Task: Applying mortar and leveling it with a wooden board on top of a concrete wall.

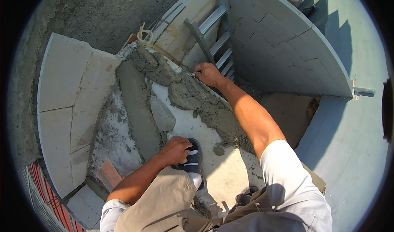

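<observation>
My left hand (pixel 175 150) is closed at the handle end of a trowel (pixel 163 114), just above my dark sandal (pixel 194 158). The handle itself is mostly hidden by the fingers. The trowel's grey, mortar-smeared blade points away from me, beside a smoothed strip of mortar (pixel 137 104). My right arm reaches forward over a rough ridge of wet mortar (pixel 193 96). At the ridge's outer edge, my right hand (pixel 208 74) has its fingers curled together by a thin pale edge strip. What they pinch is too small to make out.
A pale block wall (pixel 69 104) stands at left and another block wall (pixel 283 47) at right. A metal ladder (pixel 217 39) leans in the recess beyond my right hand. A coil of pale hose or cord (pixel 145 36) lies at the mortar's far end. A wooden piece (pixel 108 174) rests lower left.
</observation>
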Demonstrator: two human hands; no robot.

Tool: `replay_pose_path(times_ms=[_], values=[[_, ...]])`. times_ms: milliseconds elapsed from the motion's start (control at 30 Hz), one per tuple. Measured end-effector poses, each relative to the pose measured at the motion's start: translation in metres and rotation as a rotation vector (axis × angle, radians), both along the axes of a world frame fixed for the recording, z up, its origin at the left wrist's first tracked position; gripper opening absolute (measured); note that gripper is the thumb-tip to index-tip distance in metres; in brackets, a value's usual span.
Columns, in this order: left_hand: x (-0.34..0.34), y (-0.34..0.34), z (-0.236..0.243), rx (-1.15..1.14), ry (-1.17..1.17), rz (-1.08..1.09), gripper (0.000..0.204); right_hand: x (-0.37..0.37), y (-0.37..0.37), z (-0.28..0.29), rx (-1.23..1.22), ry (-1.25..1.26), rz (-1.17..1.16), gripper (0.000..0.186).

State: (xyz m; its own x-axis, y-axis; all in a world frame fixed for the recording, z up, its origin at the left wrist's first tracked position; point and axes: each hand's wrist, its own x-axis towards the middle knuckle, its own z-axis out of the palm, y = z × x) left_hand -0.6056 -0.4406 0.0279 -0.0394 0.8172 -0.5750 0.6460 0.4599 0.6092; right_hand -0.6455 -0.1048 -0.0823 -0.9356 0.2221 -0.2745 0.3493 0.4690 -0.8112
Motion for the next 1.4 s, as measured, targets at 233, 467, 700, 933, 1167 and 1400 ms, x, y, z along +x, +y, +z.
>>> replay_pose_path(times_ms=[233,467,700,933,1167,1400], values=[[0.0,-0.001,0.004,0.002,0.0,0.027,0.034,0.005,0.0,0.01,-0.039,0.088,-0.004,0.022],[0.001,-0.001,0.006,-0.018,-0.002,0.055,0.035,0.002,-0.005,0.024,-0.002,0.107,0.067,0.028],[0.003,-0.002,0.005,0.013,-0.018,0.094,0.036,0.002,0.002,0.017,0.066,0.127,0.151,0.039],[0.005,-0.008,0.006,0.002,-0.021,0.1,0.037,-0.003,-0.002,0.02,0.022,0.079,0.197,0.04],[0.007,-0.007,0.012,-0.005,-0.039,0.124,0.034,-0.005,-0.003,0.028,0.048,0.084,0.227,0.035],[0.01,-0.014,0.01,0.019,-0.043,0.144,0.033,-0.012,-0.013,0.042,0.147,0.047,0.348,0.022]])
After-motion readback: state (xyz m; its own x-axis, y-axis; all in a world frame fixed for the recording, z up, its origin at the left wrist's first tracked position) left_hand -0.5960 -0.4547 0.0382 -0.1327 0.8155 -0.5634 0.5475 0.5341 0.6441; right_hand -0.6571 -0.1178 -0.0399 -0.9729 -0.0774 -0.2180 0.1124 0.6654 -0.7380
